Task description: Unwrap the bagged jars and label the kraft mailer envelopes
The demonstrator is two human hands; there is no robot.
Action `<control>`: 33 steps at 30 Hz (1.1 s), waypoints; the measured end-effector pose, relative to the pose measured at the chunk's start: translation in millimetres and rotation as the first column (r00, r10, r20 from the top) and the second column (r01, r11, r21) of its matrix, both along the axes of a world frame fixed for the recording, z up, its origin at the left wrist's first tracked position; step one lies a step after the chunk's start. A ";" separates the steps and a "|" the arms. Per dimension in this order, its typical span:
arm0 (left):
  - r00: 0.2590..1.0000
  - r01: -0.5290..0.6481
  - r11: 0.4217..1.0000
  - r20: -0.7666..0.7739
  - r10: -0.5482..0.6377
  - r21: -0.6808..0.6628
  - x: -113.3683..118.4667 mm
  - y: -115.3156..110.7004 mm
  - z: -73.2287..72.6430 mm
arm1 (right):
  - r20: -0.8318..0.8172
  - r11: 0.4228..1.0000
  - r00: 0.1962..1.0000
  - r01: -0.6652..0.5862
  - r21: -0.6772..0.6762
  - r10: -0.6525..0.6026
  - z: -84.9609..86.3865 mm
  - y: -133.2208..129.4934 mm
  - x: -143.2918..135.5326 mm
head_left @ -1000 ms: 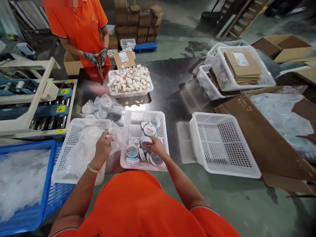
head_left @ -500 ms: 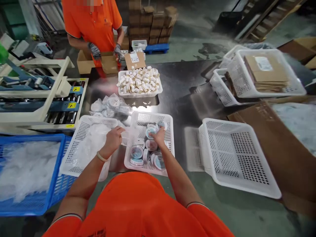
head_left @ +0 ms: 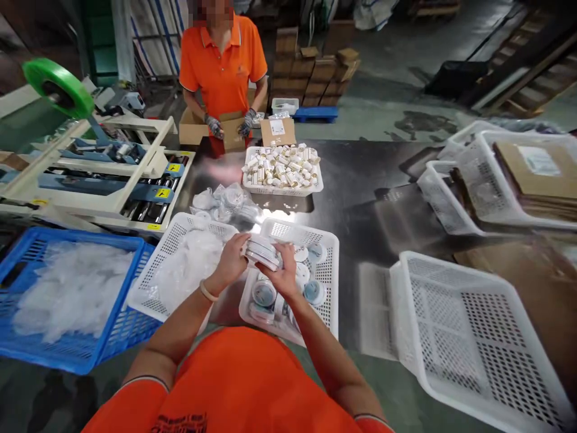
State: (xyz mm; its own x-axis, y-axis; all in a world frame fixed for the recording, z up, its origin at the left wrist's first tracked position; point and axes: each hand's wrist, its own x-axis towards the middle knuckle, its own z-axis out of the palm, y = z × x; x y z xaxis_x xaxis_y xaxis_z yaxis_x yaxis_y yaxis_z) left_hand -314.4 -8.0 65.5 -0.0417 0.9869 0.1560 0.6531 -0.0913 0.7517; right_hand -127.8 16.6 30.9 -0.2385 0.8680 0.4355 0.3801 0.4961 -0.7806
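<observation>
A short stack of round white containers (head_left: 262, 251) is held between both hands above the middle basket. My left hand (head_left: 233, 260) grips its left side, and my right hand (head_left: 285, 269) grips its right side. Below, the white middle basket (head_left: 334, 288) holds several round containers (head_left: 264, 293) with pale blue or white faces. Clear plastic bags (head_left: 184, 258) fill the white basket (head_left: 143, 294) on the left, beside my left forearm. Bagged round containers (head_left: 228, 201) lie on the metal table (head_left: 347, 204) behind the two baskets.
A white basket of small bottles (head_left: 283, 171) stands farther back. A person (head_left: 223, 66) in orange with gloved hands holds a carton across the table. Blue crate (head_left: 90, 355) and roller machine (head_left: 153, 192) are left; white baskets (head_left: 408, 319) and cardboard are right.
Both hands have come together and lifted a stack of round containers above the middle basket. The view has shifted, so the surroundings appear farther right and mostly lower.
</observation>
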 end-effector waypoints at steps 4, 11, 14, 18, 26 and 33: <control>1.000 0.022 0.999 0.008 -0.022 -0.043 18.6 -6.7 -6.7 | 0.437 0.999 0.899 0.016 0.047 -0.035 -19.2 8.7 -13.7; 1.000 0.015 1.000 -0.028 -0.014 0.024 -31.5 62.8 18.1 | 0.379 0.953 0.902 0.100 0.287 -0.208 8.7 35.7 4.0; 0.994 -0.086 0.993 -0.067 0.091 0.076 -83.7 105.8 38.9 | 0.220 0.932 0.928 0.236 0.275 -0.300 -2.1 35.9 30.4; 0.961 -0.228 0.966 -0.132 0.243 0.118 -121.2 142.7 34.8 | 0.251 0.967 0.934 0.241 0.085 -0.254 -41.1 13.5 54.7; 0.920 -0.360 0.927 -0.203 0.334 -0.103 -138.9 110.1 -26.7 | 0.327 0.959 0.921 0.260 -0.114 -0.211 -77.9 -14.5 73.3; 0.869 -0.495 0.827 -0.167 0.466 -0.267 -152.7 48.3 -36.1 | 0.224 0.980 0.969 0.138 -0.144 -0.104 -59.9 -6.7 34.2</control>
State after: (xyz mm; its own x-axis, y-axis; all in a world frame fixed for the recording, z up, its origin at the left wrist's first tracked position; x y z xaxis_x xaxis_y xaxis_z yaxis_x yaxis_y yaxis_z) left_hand -467.1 40.3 29.4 -0.5227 0.8455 -0.1088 0.6226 0.4658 0.6288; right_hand -93.6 10.0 -29.0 -0.1999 0.9497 0.2411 0.5965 0.3132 -0.7390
